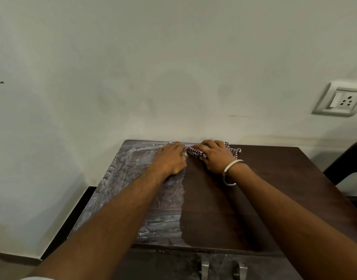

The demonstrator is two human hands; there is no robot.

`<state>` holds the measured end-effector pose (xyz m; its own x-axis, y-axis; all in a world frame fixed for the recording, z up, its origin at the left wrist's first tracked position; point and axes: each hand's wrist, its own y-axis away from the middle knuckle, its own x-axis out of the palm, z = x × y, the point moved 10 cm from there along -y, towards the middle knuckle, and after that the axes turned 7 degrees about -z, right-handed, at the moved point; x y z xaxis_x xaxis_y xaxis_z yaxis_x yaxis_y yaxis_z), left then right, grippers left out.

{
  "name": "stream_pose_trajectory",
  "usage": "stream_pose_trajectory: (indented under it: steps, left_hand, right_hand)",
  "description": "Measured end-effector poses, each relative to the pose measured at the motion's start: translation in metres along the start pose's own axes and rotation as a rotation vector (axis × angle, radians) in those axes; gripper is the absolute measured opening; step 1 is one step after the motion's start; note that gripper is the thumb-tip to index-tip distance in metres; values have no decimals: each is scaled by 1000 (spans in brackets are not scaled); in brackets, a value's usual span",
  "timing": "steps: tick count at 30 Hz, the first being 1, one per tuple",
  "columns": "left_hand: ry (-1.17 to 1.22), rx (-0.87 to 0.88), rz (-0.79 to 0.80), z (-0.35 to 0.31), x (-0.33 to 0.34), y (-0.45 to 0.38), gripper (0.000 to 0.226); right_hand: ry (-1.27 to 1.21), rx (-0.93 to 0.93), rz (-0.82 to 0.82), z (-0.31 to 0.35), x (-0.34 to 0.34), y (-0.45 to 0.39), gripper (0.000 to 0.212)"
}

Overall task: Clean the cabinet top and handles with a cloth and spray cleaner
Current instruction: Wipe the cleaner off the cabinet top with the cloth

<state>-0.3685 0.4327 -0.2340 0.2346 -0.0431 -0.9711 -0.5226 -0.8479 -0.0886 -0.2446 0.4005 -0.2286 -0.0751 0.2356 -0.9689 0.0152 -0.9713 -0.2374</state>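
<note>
**Operator:** I see the right hand (215, 156) at the back edge of the cabinet top (244, 195), fingers curled down over the cloth (195, 151) and pressing it to the wood. A metal bangle (231, 171) sits on that wrist.

**Desk:** And the left?

**Operator:** The left hand (170, 158) lies flat just beside it, fingers straight and together, tips at the wall (153, 67), holding nothing.

**Desk:** How does the cloth lie?

**Operator:** It is a checked cloth, bunched, its long axis running left to right along the back edge. One end pokes out towards the left hand, the other behind the right wrist.

**Desk:** The surface?

**Operator:** The left half is smeared with whitish streaks; the right half is dark and plain, with a straight front-to-back line between them. Two metal handles (204, 269) show on the front below. A switch and socket plate (338, 101) is on the wall at right, and a dark chair (347, 160) stands beyond the cabinet's right side.
</note>
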Motion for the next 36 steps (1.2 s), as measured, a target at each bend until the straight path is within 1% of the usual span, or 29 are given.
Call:
stream_pose_trajectory:
  steps: [4,7,12,16,20,24,27,30,33,36]
  left_hand:
    - [-3,8,1,-1,0,2,54]
    - [-3,11,-3,-1,0,0,54]
    - [1,15,0,-2,1,-7,54]
    - [6,20,-4,-1,2,-8,54]
    - [7,22,-13,-2,1,-9,53]
    - [9,19,0,-1,2,-12,54]
    - [12,24,3,0,1,-12,54]
    - [14,29,7,0,1,-10,54]
    - [6,37,19,1,2,-11,54]
    - [8,26,22,3,0,-10,54]
  right_hand:
    - [-11,101,48,-8,-2,-8,50]
    - [-33,130,49,-2,-3,-13,52]
    - [-4,38,31,-4,-1,-8,51]
    - [4,93,55,-21,-2,-10,50]
    - [-11,121,51,-13,-4,-20,51]
    - [-21,60,28,-5,-2,-22,48]
    - [-27,26,32,-12,1,-18,48]
    - [-30,69,45,-17,-2,-19,49]
    - [-41,136,51,-8,-6,-25,49]
    - [-51,119,23,10,-8,-27,48]
